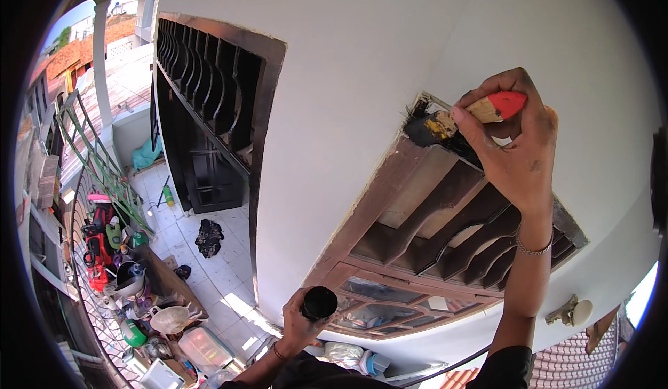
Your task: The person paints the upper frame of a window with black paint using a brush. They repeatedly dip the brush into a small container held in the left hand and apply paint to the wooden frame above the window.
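Note:
My right hand (514,138) grips the wooden handle of a paintbrush (496,108) with a red end. The brush's dark, paint-covered head rests at the upper left corner of a brown wooden frame (360,201), where dark paint covers part of the wood. Below the corner, wavy wooden slats (443,211) fill the vent opening, some darker than others. Lower down, my left hand (302,318) holds a small round container (320,303), black inside, in front of the frame's lower left part. How much paint it holds cannot be told.
White wall surrounds the frame. To the left are a dark-framed doorway (274,76) and a black bag (209,238) on the tiled floor. Tools, a clear plastic box (205,348) and a green metal frame (99,164) crowd the railing. A wall lamp (581,312) is at lower right.

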{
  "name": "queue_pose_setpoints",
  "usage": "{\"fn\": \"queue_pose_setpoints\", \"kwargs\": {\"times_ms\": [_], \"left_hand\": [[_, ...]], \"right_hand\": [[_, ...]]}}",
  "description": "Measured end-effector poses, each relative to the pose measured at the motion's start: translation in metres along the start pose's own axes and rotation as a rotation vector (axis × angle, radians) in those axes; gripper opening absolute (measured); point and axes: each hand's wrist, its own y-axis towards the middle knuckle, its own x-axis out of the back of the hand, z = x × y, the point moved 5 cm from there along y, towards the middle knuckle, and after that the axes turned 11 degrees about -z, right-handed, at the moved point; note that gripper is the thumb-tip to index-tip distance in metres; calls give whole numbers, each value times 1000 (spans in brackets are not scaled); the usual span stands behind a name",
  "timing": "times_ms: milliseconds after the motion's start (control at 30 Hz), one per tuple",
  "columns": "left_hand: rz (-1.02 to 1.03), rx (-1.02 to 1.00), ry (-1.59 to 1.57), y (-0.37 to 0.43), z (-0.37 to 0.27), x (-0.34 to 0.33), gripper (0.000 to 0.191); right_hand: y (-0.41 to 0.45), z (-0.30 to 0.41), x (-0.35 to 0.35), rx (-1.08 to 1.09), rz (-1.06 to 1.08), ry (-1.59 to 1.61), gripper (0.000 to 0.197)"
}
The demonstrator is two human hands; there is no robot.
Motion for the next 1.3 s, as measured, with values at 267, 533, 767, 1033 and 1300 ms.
{"fn": "queue_pose_setpoints", "kwargs": {"times_ms": [267, 533, 767, 1033, 1300], "left_hand": [[3, -4, -3, 0, 3, -2, 42], [14, 11, 22, 3, -2, 5, 48], [18, 14, 28, 4, 0, 6, 48], [83, 69, -7, 3, 3, 0, 57], [12, -8, 32, 7, -4, 2, 45]], "right_hand": [[4, 4, 4, 68, -164, -101, 23], [-11, 6, 9, 17, -125, -21, 26], [-14, -11, 27, -304, -113, 326, 36], [-7, -22, 4, -382, -142, 176, 36], [-7, -22, -5, -296, -218, 150, 34]]}}
